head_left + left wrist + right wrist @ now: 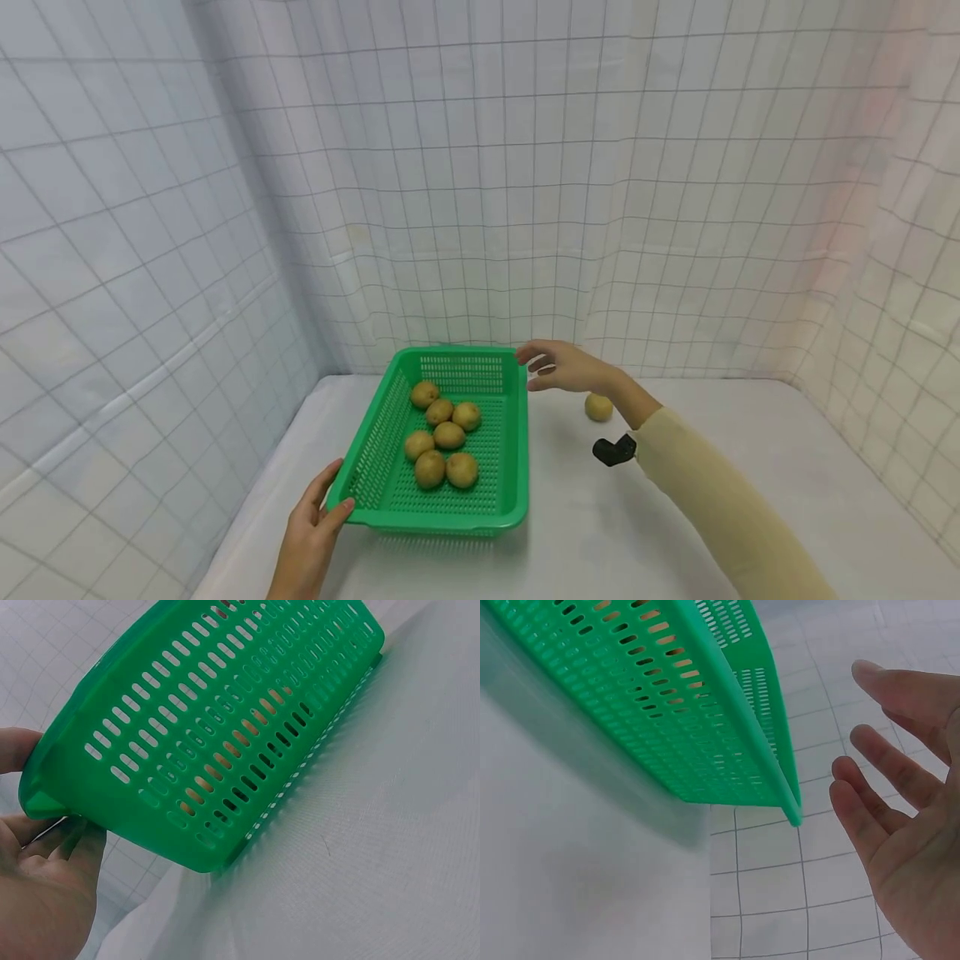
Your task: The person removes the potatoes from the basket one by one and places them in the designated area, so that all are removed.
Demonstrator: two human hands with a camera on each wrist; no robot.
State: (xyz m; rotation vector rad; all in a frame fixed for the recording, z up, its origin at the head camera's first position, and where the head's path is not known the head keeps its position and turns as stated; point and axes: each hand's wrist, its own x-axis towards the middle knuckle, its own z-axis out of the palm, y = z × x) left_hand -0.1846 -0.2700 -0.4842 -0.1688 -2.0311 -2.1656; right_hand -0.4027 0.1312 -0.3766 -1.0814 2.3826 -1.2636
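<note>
A green plastic basket (517, 467) with slotted walls holds several potatoes (449, 435), lying loosely in its left and middle part. At the basket's near left corner, my left hand (307, 529) grips the rim, thumb on top and fingers beneath the lip, as the left wrist view of the hand (52, 892) also shows. My right hand (567, 367) hovers by the far right corner with parted, slightly bent fingers. In the right wrist view a gap separates that hand (911, 825) from the basket rim (739, 712), and it holds nothing.
A single potato (598, 407) lies on the white tabletop (592, 517) to the right of the basket, just under the right wrist. A black device (615, 451) sits at the right cuff. White grid-patterned curtains (480, 208) enclose the back and both sides.
</note>
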